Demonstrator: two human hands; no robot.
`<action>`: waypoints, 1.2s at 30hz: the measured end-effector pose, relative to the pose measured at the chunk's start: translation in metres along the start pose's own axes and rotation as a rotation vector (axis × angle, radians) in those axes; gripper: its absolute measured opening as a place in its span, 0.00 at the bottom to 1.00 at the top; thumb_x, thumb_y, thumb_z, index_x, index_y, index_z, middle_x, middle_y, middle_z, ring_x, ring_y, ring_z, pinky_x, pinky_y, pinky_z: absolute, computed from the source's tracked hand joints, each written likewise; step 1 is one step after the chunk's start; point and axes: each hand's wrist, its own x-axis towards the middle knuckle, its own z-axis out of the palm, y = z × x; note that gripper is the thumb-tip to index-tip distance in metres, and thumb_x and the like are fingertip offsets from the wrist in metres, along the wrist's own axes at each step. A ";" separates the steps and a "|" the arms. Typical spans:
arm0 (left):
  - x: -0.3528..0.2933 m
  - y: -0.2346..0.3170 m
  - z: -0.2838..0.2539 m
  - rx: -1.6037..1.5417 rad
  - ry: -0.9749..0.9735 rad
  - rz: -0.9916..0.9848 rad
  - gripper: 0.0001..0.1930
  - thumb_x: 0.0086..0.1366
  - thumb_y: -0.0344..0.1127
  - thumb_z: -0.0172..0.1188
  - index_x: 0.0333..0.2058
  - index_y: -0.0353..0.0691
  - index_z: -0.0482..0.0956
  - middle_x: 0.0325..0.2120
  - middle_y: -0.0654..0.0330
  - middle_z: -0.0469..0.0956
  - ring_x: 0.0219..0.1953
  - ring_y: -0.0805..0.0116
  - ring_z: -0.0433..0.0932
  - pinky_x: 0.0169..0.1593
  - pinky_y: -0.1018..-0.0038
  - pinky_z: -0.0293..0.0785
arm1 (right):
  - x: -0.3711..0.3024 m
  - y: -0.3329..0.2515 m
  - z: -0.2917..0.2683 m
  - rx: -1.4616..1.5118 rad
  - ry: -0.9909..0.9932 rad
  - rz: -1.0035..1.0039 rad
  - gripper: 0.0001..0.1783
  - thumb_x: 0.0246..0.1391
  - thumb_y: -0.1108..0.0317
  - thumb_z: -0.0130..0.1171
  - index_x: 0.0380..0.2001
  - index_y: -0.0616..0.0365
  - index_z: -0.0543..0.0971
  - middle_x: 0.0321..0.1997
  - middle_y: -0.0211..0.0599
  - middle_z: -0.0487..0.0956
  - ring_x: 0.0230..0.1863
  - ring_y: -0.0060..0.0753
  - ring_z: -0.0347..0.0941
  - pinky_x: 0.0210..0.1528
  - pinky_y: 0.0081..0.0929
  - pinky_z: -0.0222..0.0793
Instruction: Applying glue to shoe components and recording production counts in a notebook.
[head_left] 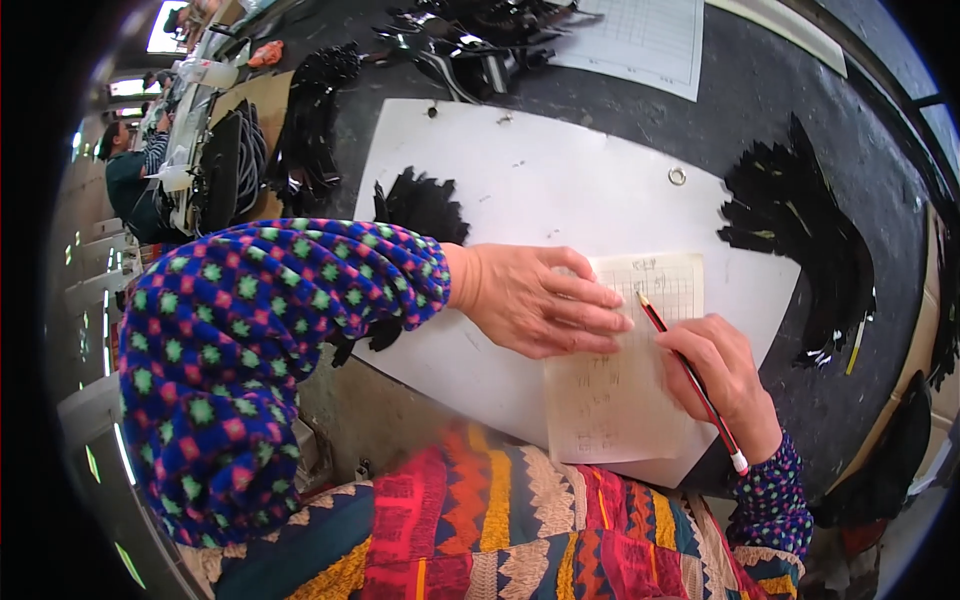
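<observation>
My right hand [722,372] grips a red-and-black pencil [712,412] with a white end. Its tip rests on a small cream paper sheet [620,405] with a ruled grid and handwritten marks. My left hand [548,302] lies over the left side of this sheet, fingers stretched out and nearly together, holding nothing. Beneath the paper is a large white board [540,180] with a metal eyelet near its far right corner. Part of the sheet is hidden under my left hand.
Black strip bundles lie by the board, one on the right [815,230] and one on the left [422,203]. Glossy black pieces [470,45] and a printed sheet [645,45] are at the back. Cables [245,155] and a person [135,175] are at the far left.
</observation>
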 end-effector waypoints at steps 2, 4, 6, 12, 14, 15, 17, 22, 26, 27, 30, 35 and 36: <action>0.000 0.001 -0.002 0.011 0.017 0.013 0.20 0.67 0.44 0.51 0.57 0.53 0.74 0.63 0.64 0.67 0.63 0.68 0.65 0.64 0.69 0.59 | 0.002 -0.001 0.000 0.005 -0.004 0.010 0.22 0.36 0.84 0.63 0.40 0.62 0.76 0.32 0.39 0.78 0.28 0.37 0.76 0.28 0.29 0.70; -0.001 0.001 0.000 0.035 0.012 0.017 0.21 0.67 0.45 0.51 0.58 0.53 0.73 0.63 0.64 0.66 0.64 0.68 0.64 0.64 0.69 0.58 | 0.002 -0.002 -0.001 -0.003 -0.014 -0.001 0.22 0.36 0.84 0.62 0.40 0.62 0.76 0.32 0.39 0.78 0.29 0.37 0.76 0.28 0.29 0.70; 0.000 0.001 0.001 0.031 -0.012 0.026 0.22 0.67 0.46 0.51 0.58 0.53 0.73 0.64 0.63 0.66 0.64 0.68 0.63 0.65 0.68 0.56 | 0.001 -0.003 -0.001 -0.008 -0.024 -0.004 0.22 0.36 0.84 0.62 0.41 0.62 0.76 0.32 0.39 0.78 0.29 0.37 0.76 0.28 0.29 0.69; 0.001 0.004 0.001 0.021 -0.017 0.023 0.22 0.67 0.47 0.51 0.59 0.53 0.73 0.64 0.63 0.65 0.65 0.69 0.62 0.65 0.68 0.55 | -0.001 -0.003 -0.001 -0.016 -0.044 0.001 0.23 0.36 0.84 0.62 0.41 0.62 0.76 0.33 0.39 0.78 0.29 0.36 0.76 0.28 0.29 0.69; 0.000 0.002 0.002 0.017 -0.008 0.020 0.22 0.67 0.46 0.51 0.58 0.53 0.73 0.64 0.63 0.66 0.64 0.69 0.63 0.65 0.68 0.56 | 0.000 -0.001 0.000 -0.013 -0.042 -0.012 0.23 0.36 0.84 0.62 0.41 0.62 0.75 0.33 0.39 0.78 0.29 0.36 0.76 0.28 0.29 0.69; 0.001 0.002 0.001 0.012 0.000 0.015 0.21 0.67 0.45 0.51 0.58 0.53 0.73 0.63 0.64 0.66 0.64 0.69 0.63 0.65 0.68 0.57 | -0.001 -0.001 0.000 -0.011 -0.048 0.001 0.23 0.36 0.84 0.62 0.41 0.62 0.75 0.33 0.39 0.78 0.29 0.36 0.76 0.28 0.29 0.69; 0.001 0.002 -0.002 0.001 0.001 0.004 0.21 0.67 0.45 0.51 0.58 0.54 0.73 0.63 0.64 0.66 0.64 0.69 0.64 0.64 0.69 0.57 | 0.000 0.000 0.000 -0.017 -0.022 -0.024 0.24 0.35 0.84 0.61 0.42 0.63 0.75 0.33 0.40 0.78 0.28 0.37 0.76 0.28 0.29 0.69; 0.001 0.001 -0.003 -0.012 -0.014 -0.019 0.21 0.67 0.43 0.52 0.58 0.55 0.73 0.63 0.66 0.67 0.63 0.71 0.64 0.64 0.70 0.59 | -0.001 0.003 0.002 -0.007 -0.023 0.001 0.25 0.35 0.85 0.61 0.43 0.63 0.74 0.33 0.40 0.78 0.27 0.37 0.75 0.28 0.29 0.69; 0.003 0.000 -0.002 -0.010 -0.027 -0.010 0.21 0.67 0.44 0.52 0.58 0.55 0.73 0.63 0.67 0.67 0.63 0.71 0.64 0.64 0.70 0.59 | -0.004 0.004 0.002 -0.016 -0.023 0.005 0.25 0.36 0.84 0.61 0.43 0.63 0.74 0.33 0.39 0.78 0.27 0.36 0.75 0.28 0.29 0.69; 0.002 0.001 -0.002 -0.011 -0.031 -0.013 0.21 0.67 0.44 0.52 0.58 0.55 0.72 0.63 0.67 0.67 0.63 0.71 0.64 0.64 0.70 0.59 | -0.004 0.004 0.003 -0.014 -0.024 0.005 0.25 0.36 0.84 0.61 0.43 0.63 0.74 0.33 0.39 0.78 0.27 0.36 0.75 0.28 0.29 0.69; 0.002 0.002 -0.002 -0.010 -0.035 -0.018 0.21 0.67 0.44 0.52 0.59 0.56 0.72 0.63 0.67 0.67 0.63 0.70 0.64 0.64 0.69 0.59 | -0.004 0.004 0.003 -0.006 -0.025 0.002 0.24 0.36 0.84 0.61 0.43 0.63 0.74 0.33 0.39 0.78 0.28 0.36 0.75 0.28 0.28 0.69; 0.001 0.003 -0.002 -0.002 -0.028 -0.019 0.21 0.67 0.45 0.52 0.59 0.55 0.73 0.63 0.66 0.66 0.63 0.70 0.64 0.64 0.69 0.59 | -0.004 0.003 0.003 -0.014 -0.026 0.008 0.24 0.36 0.84 0.61 0.43 0.62 0.75 0.33 0.38 0.78 0.28 0.36 0.75 0.29 0.29 0.69; 0.002 0.002 -0.002 -0.001 -0.031 -0.014 0.21 0.67 0.45 0.52 0.59 0.55 0.72 0.63 0.66 0.66 0.63 0.70 0.65 0.64 0.69 0.59 | -0.004 0.003 0.003 -0.015 -0.026 0.011 0.24 0.36 0.84 0.61 0.43 0.62 0.75 0.33 0.38 0.78 0.28 0.36 0.75 0.29 0.29 0.69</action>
